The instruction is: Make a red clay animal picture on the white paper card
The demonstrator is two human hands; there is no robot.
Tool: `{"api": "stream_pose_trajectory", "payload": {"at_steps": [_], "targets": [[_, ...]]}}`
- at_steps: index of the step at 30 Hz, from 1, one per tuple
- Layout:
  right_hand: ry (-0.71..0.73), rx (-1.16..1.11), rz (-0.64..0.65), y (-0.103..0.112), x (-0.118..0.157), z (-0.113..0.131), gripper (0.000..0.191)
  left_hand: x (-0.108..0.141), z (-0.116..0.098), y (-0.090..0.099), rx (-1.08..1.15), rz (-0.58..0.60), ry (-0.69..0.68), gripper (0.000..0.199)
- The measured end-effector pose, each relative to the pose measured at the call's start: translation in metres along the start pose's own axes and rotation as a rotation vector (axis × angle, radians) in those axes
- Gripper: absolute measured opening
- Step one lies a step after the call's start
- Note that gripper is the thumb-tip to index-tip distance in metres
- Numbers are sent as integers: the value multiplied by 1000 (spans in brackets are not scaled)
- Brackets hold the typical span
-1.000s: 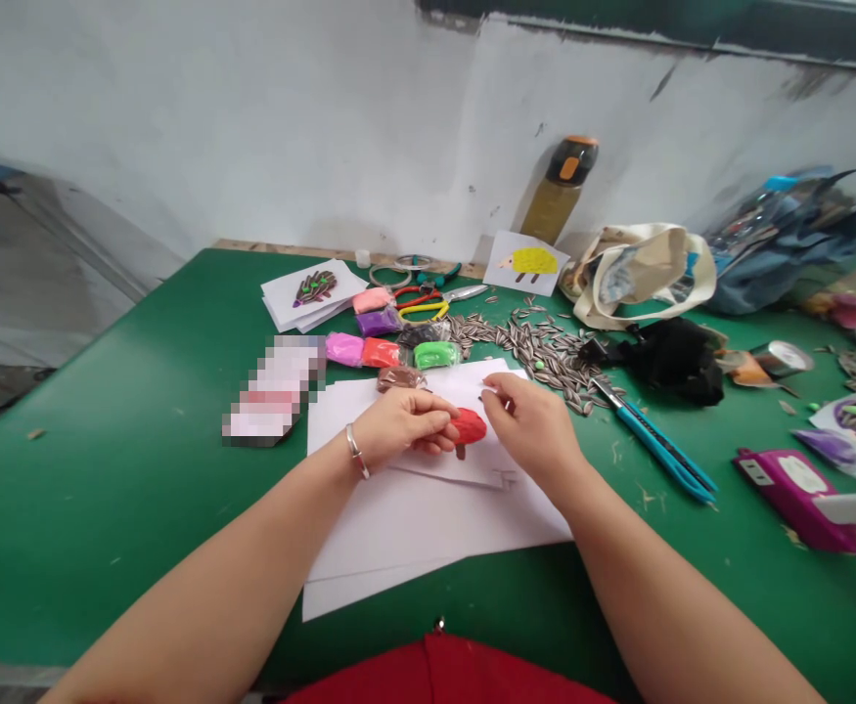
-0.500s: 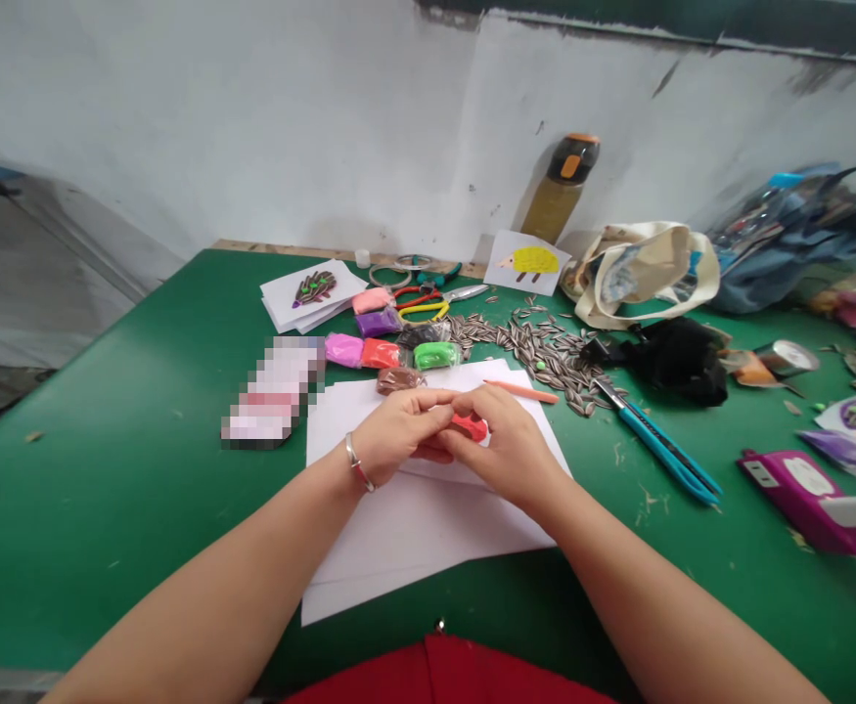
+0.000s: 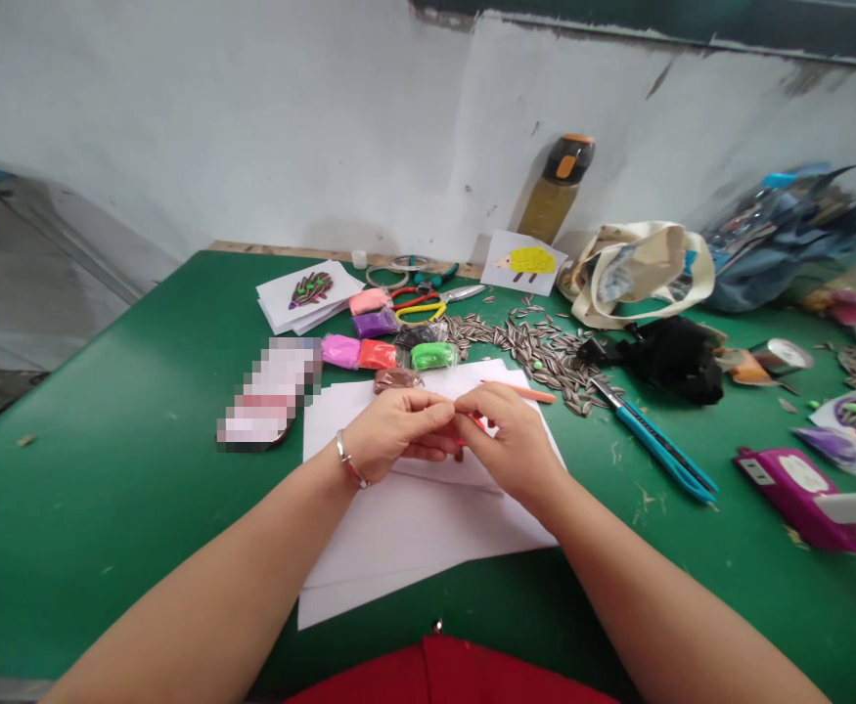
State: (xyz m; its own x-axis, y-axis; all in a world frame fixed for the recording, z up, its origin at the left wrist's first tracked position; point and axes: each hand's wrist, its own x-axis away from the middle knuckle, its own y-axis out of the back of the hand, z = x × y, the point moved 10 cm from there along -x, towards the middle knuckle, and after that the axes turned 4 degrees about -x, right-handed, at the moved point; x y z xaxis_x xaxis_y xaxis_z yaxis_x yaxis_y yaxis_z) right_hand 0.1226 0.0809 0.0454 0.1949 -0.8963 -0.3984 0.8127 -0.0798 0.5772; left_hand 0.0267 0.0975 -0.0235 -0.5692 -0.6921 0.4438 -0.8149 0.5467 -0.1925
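Observation:
My left hand (image 3: pixel 396 433), with a silver bangle at its wrist, and my right hand (image 3: pixel 517 442) meet above a stack of white paper (image 3: pixel 398 533). Between them is a piece of red modelling clay (image 3: pixel 477 422), mostly hidden by the fingers. Thumb and fingertips of both hands pinch together on it. Just beyond the left fingers lies a brown clay packet (image 3: pixel 396 379). An orange pencil-like stick (image 3: pixel 522 392) rests on the paper behind my right hand.
Colourful clay packets, including a green one (image 3: pixel 433 355), lie beyond the paper near scissors (image 3: pixel 461 293) and scattered sunflower seeds (image 3: pixel 545 347). A blue utility knife (image 3: pixel 662 450) and a magenta device (image 3: pixel 801 499) sit right. A phone-like blurred item (image 3: pixel 266 396) lies left.
The red clay has turned or shifted between my fingers, and less of it shows now. My right fingertips have moved slightly closer to the left ones. The view has shifted slightly.

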Motion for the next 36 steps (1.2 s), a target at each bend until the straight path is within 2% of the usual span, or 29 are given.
{"api": "stream_pose_trajectory", "payload": {"at_steps": [4,9,16,26,29,36], "targets": [[58,45,-15,2,0,6,15,-1,-2,6,-44,-45,-9,32],[26,34,12,-1,0,4,15,-2,-5,9,-103,-72,-44,33],[-26,-99,26,-3,-1,-4,13,-3,-4,5,-122,-20,-70,43],[37,-25,27,-3,1,-1,18,-3,-6,6,-151,-16,-76,39],[2,-62,11,-1,0,-3,15,-3,-6,7,-148,-18,-82,38],[-124,-189,62,-7,0,-13,13,-2,-3,5,-160,17,-41,41]]}}
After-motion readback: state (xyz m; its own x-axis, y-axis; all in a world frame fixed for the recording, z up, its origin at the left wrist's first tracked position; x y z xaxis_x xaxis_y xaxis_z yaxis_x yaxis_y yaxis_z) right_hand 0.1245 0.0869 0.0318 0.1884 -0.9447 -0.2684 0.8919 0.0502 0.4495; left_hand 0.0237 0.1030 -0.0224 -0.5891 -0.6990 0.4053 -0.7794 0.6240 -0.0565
